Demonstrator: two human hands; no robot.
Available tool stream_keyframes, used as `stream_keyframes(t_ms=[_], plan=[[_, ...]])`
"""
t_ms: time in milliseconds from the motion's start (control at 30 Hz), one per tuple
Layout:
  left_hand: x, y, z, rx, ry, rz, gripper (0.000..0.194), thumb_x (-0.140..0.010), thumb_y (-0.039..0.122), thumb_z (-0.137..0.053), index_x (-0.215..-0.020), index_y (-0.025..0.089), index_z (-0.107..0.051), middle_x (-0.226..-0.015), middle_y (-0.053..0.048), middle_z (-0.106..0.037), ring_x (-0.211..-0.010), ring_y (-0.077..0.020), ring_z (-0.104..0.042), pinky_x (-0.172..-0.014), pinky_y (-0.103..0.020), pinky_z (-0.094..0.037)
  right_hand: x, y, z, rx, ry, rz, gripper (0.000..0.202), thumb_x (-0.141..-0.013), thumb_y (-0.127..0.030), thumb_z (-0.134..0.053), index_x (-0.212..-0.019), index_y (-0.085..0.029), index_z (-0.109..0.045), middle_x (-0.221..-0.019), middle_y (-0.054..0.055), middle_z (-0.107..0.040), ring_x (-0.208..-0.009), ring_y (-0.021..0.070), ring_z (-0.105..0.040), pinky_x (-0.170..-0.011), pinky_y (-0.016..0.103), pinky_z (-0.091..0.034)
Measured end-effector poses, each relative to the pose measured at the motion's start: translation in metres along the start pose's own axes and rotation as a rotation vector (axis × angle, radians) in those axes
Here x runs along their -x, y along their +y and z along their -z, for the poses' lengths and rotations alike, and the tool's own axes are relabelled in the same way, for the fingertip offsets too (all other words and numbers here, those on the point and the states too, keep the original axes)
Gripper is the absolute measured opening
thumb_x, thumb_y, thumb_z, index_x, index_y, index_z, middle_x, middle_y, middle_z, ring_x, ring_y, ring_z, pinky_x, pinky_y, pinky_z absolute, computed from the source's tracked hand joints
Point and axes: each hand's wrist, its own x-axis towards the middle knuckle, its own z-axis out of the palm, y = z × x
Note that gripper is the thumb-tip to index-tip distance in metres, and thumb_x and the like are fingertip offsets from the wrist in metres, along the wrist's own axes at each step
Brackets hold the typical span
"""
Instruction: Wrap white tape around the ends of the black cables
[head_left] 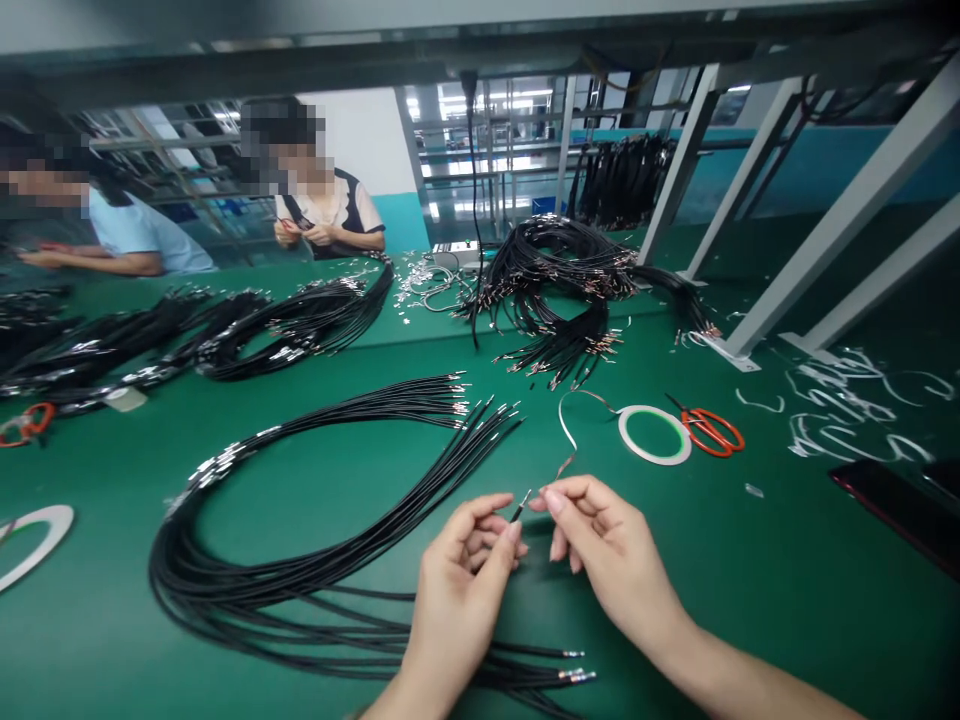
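My left hand pinches a black cable near its tip, where a bare, shiny metal end points up between the fingers. Just to the right, my right hand has thumb and forefinger closed on the end of a narrow tape strip. That strip curls back to a flat tape roll with a white rim and green inner ring. A looped bundle of black cables lies left of my hands, its metal-tipped ends fanned out, some passing beneath my left wrist.
Orange-handled scissors lie against the roll. White backing scraps and a dark phone-like object are at right. More cable coils sit beyond, beside metal posts. Two people work across the green table.
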Motion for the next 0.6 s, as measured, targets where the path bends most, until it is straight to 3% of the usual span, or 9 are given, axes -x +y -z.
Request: stream_keyframes(t_ms=[100, 300, 600], plan=[[0.0018, -0.0026, 0.0013, -0.126, 0.014, -0.101, 0.028, -0.081, 0.025, -0.062, -0.108, 0.020, -0.060, -0.081, -0.003, -0.066, -0.069, -0.0152, -0.068, -0.066, -0.026, -0.056, 0.0046, -0.0004, -0.0007, 0.060, -0.068, -0.046, 0.021, -0.087, -0.039, -0.056, -0.087, -0.019, -0.063, -0.062, 0.000, -0.061, -0.055, 0.0136, -0.058, -0.046, 0.022, -0.043], [0.0023, -0.0073, 0.0046, -0.387, 0.044, -0.281, 0.030, -0.083, 0.020, -0.059, -0.112, 0.025, -0.058, -0.090, -0.003, -0.066, -0.075, -0.0147, -0.067, -0.066, -0.023, -0.054, 0.0059, 0.0034, -0.0031, 0.098, -0.121, -0.080, 0.022, -0.086, -0.039, -0.056, -0.086, -0.018, -0.064, -0.057, -0.001, -0.059, -0.050, 0.0127, -0.057, -0.048, 0.023, -0.043], [0.0034, -0.0068, 0.0030, -0.476, 0.057, -0.387, 0.027, -0.081, 0.016, -0.059, -0.107, 0.024, -0.059, -0.090, -0.002, -0.067, -0.077, -0.0153, -0.067, -0.066, -0.022, -0.053, 0.0037, 0.0033, -0.0013, 0.148, -0.126, -0.093, 0.023, -0.086, -0.040, -0.055, -0.082, -0.019, -0.063, -0.056, -0.001, -0.059, -0.050, 0.0139, -0.056, -0.049, 0.024, -0.042]])
